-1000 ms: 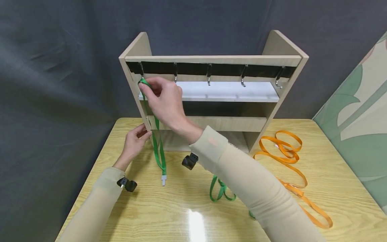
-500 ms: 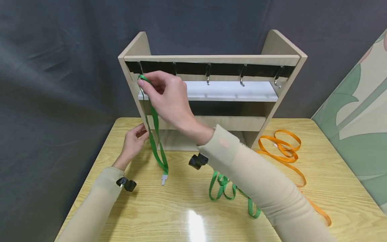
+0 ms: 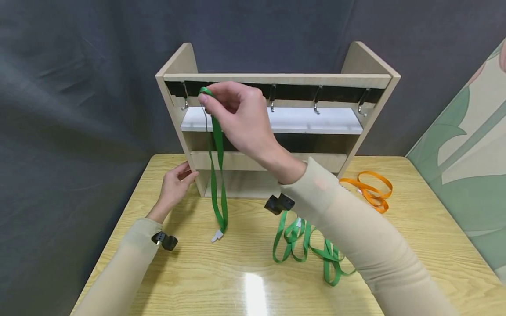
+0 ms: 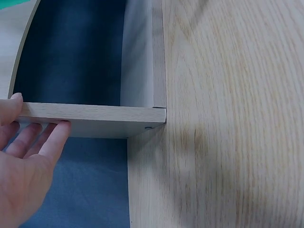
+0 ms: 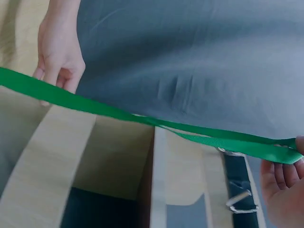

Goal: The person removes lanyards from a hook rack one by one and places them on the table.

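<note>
My right hand [image 3: 247,116] pinches the top loop of a green lanyard [image 3: 218,140] between thumb and fingers, in front of the hook rail and right of the leftmost metal hook [image 3: 185,96]. The strap hangs down past the shelves, its pale plastic clip [image 3: 217,236] lowest. Across the right wrist view the lanyard [image 5: 109,109] runs as a band to the fingertips. My left hand [image 3: 175,183] grips the front edge of the wooden rack's left side panel [image 4: 95,112], thumb on one face and fingers on the other. The hook behind my right hand is hidden.
More hooks [image 3: 316,101] line the black strip to the right. Green lanyards [image 3: 291,239] lie tangled on the wooden table [image 3: 197,281], partly under my right forearm. An orange lanyard [image 3: 373,189] lies right of the rack, partly covered by the sleeve.
My right hand has moved right and slightly up from the leftmost hook, carrying the green lanyard, whose clip has swung a little. That hook now shows bare. My left hand stays put.
</note>
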The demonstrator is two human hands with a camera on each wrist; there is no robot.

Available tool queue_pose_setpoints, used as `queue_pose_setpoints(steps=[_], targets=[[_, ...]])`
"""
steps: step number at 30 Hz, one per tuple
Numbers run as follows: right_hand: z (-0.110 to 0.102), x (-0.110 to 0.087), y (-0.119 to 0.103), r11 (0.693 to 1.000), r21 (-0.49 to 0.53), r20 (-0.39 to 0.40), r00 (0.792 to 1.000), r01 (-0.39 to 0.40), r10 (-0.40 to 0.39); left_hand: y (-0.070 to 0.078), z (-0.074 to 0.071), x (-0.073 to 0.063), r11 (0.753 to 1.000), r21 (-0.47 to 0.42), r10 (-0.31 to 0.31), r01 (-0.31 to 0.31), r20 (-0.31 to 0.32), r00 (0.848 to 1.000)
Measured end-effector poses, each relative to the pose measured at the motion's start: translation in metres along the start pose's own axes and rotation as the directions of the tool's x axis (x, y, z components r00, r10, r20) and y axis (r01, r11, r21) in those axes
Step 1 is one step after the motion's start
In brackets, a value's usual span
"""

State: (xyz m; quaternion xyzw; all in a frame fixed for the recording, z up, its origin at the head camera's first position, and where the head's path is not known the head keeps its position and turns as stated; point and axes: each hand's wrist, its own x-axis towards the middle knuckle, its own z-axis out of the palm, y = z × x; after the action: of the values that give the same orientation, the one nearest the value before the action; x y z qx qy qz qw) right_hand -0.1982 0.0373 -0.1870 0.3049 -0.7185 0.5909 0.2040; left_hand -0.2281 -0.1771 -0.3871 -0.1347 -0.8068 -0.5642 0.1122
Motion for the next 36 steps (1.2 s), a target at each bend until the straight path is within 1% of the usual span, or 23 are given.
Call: queue_pose_setpoints(steps=[2, 6, 8, 9, 11, 18, 21, 24, 28, 31, 36], targets=[[-0.004, 0.002, -0.002, 1.000, 0.004, -0.002, 1.000, 0.019, -0.019, -0.004, 0.000, 0.001, 1.000, -0.005, 0.000, 0.000, -0.004, 1.000], [-0.012, 0.007, -0.006, 0.998, 0.008, -0.007, 0.998, 0.068, -0.068, -0.024, 0.000, 0.006, 1.000, -0.002, 0.001, -0.002, -0.008, 1.000], [-0.016, 0.008, -0.008, 0.997, 0.011, -0.009, 0.997, 0.075, -0.075, -0.033, 0.000, 0.008, 1.000, 0.002, -0.005, 0.005, -0.010, 1.000], [-0.018, 0.009, -0.008, 0.997, 0.009, -0.011, 0.997, 0.074, -0.074, -0.035, 0.000, 0.008, 1.000, 0.006, -0.007, 0.007, -0.010, 1.000], [-0.021, 0.011, -0.009, 0.997, 0.003, -0.015, 0.997, 0.072, -0.072, -0.035, -0.001, 0.007, 1.000, 0.005, -0.012, 0.012, -0.010, 1.000], [-0.033, 0.016, -0.010, 0.997, -0.022, -0.030, 0.997, 0.068, -0.069, -0.003, -0.001, 0.000, 1.000, -0.006, -0.019, 0.019, -0.006, 1.000], [-0.035, 0.018, -0.011, 0.998, -0.014, -0.039, 0.997, 0.060, -0.061, -0.002, -0.001, 0.000, 1.000, -0.005, -0.020, 0.020, -0.004, 1.000], [-0.038, 0.017, -0.012, 0.998, -0.013, -0.041, 0.998, 0.054, -0.055, -0.014, -0.001, 0.003, 1.000, -0.005, -0.020, 0.020, -0.009, 1.000], [-0.040, 0.009, -0.013, 0.998, -0.027, -0.006, 0.999, 0.052, -0.053, -0.034, -0.001, 0.007, 1.000, -0.008, -0.023, 0.023, -0.023, 0.999], [-0.040, 0.002, -0.012, 0.998, -0.030, 0.020, 0.998, 0.055, -0.055, -0.038, -0.001, 0.008, 1.000, -0.004, -0.018, 0.018, -0.027, 0.999], [-0.041, -0.007, -0.012, 0.998, 0.006, 0.030, 0.998, 0.058, -0.058, -0.038, -0.003, 0.008, 1.000, 0.010, -0.009, 0.009, -0.026, 1.000]])
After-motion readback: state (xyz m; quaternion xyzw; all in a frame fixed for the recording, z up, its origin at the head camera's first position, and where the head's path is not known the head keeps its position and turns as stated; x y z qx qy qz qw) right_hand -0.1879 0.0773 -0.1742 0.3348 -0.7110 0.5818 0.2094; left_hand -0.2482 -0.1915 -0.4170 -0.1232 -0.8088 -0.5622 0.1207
